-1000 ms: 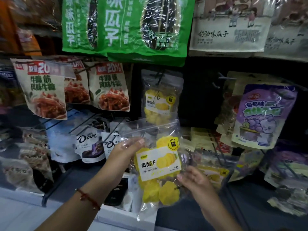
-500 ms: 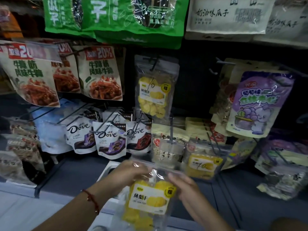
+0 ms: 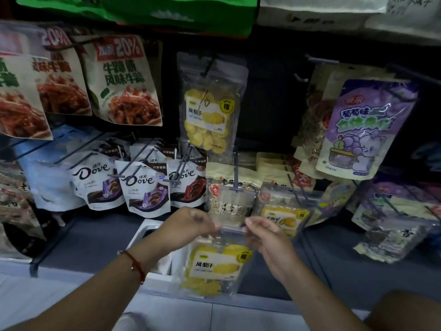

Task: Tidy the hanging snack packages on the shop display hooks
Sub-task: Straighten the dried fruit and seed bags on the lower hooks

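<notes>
A clear bag of yellow dried pineapple (image 3: 214, 266) hangs between my hands, low in front of the display. My left hand (image 3: 188, 225) pinches its top left corner and my right hand (image 3: 265, 232) pinches its top right corner. A matching pineapple bag (image 3: 210, 115) hangs on a hook above, in the middle row. Another yellow bag (image 3: 284, 216) hangs on a lower hook just right of my right hand, beside a seed packet (image 3: 229, 201).
Three Dove chocolate pouches (image 3: 143, 185) hang on hooks to the left, with beef snack bags (image 3: 124, 84) above them. A purple grape bag (image 3: 365, 130) hangs at right. Bare hook rods (image 3: 236, 170) stick out toward me. A white box (image 3: 148, 232) sits below.
The held pineapple bag came down from chest height to low in front of the bottom row. Both hands shifted from its sides to pinching its top corners. The view tilted downward.
</notes>
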